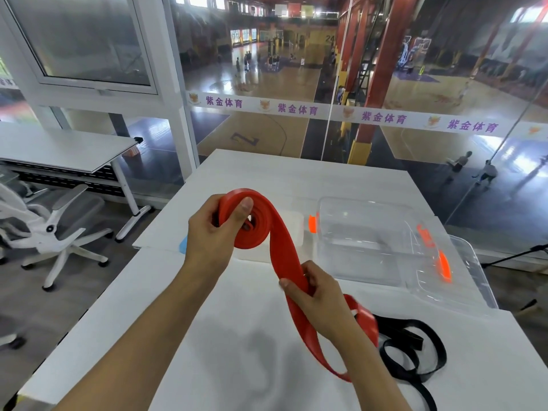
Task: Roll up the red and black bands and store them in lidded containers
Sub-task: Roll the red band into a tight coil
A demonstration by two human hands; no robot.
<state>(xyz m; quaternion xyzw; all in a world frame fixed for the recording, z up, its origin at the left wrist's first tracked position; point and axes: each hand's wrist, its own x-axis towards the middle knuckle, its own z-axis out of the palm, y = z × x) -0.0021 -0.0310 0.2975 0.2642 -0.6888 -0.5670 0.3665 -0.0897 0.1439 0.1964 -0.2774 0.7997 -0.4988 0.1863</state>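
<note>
A red band (283, 253) is partly wound into a coil held above the white table (207, 336). My left hand (212, 232) grips the coil, thumb across its face. The loose red strip runs down from the coil to my right hand (318, 295), which holds it with fingers curled round it; the band's tail loops on the table under my right forearm. A black band (415, 348) lies unrolled in loose loops on the table at the right. A clear container (361, 232) with orange clips stands open behind my hands, its clear lid (453, 280) leaning at its right.
A second, whitish container (292, 229) sits behind the red coil. The table's far edge meets a glass wall overlooking a sports hall. A white office chair (59, 226) and another desk (59, 149) stand to the left.
</note>
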